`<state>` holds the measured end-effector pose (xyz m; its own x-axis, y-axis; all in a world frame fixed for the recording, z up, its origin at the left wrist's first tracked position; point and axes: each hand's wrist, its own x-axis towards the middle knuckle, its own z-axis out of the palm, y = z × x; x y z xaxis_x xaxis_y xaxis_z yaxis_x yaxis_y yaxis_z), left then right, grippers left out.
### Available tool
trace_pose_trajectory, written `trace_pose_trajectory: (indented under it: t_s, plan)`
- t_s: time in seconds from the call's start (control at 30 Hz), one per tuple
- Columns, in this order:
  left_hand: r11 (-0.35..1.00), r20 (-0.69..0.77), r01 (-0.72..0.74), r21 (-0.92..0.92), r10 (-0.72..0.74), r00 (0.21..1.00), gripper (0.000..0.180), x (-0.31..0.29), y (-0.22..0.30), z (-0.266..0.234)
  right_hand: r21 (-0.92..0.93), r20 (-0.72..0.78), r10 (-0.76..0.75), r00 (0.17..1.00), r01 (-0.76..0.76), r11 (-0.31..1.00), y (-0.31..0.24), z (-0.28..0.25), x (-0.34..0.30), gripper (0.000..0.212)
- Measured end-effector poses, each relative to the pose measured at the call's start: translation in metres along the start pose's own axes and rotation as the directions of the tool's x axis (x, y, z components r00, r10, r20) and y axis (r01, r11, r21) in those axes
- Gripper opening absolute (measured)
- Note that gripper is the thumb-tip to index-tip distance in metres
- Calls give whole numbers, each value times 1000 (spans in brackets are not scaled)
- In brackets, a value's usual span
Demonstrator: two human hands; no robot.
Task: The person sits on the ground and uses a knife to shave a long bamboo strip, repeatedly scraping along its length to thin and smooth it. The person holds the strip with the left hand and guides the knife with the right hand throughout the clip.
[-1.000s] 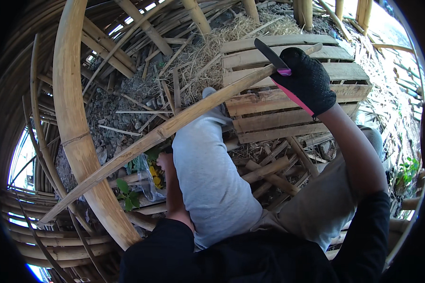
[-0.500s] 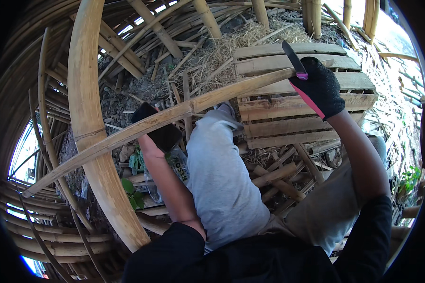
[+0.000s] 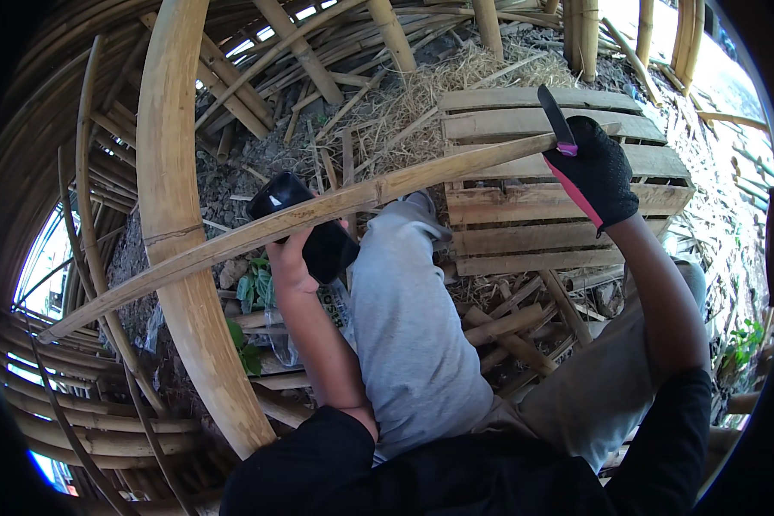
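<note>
A long split bamboo strip (image 3: 404, 179) slants across in front of me, rising to the right. My left hand (image 3: 294, 262), bare, is closed at the strip's underside. A glossy black flat piece (image 3: 329, 251) sits there between palm and bamboo; its kind is unclear and the fingers are partly hidden. My right hand (image 3: 598, 172), in a black glove with a pink edge, is wrapped around a knife (image 3: 555, 116) at the strip's right part. The knife's dark blade points up beside a purple collar, and its handle is hidden in the glove.
A thick bamboo pole (image 3: 174, 155) stands at left, with the strip crossing over it. Ahead on the right lies a slatted wooden crate (image 3: 568, 202). Bamboo offcuts (image 3: 512, 331) and straw (image 3: 456, 77) litter the ground. Bamboo poles and a slatted wall surround the left side.
The whole view has shifted slightly, so most things appear a little farther right. The strip's left end has risen a little. Both hands keep their hold.
</note>
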<state>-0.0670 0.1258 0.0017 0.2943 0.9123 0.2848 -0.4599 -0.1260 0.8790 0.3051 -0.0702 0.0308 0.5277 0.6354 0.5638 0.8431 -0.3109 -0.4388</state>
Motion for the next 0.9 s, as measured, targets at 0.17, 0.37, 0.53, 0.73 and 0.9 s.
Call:
trace_pose_trajectory:
  t_s: [0.17,0.37,0.53,0.73,0.9]
  plan:
    - [938,-2,97,-333,-103,995,49,-1,0,4,-20,17,11,1000,-11,1000,0,-1,0,33]
    - [982,-62,57,-180,-69,996,54,17,-18,-37,26,14,24,1000,-24,999,-1,-1,1,33]
    - [991,-13,41,-124,-43,999,57,2,6,-1,33,-3,33,999,-33,999,0,-2,1,34]
    - [999,5,-10,-34,11,1000,51,2,7,3,24,-9,63,998,-62,998,-2,-1,0,39]
    - [995,-53,-38,95,43,998,39,1,7,4,4,8,63,998,-63,998,-3,-2,1,40]
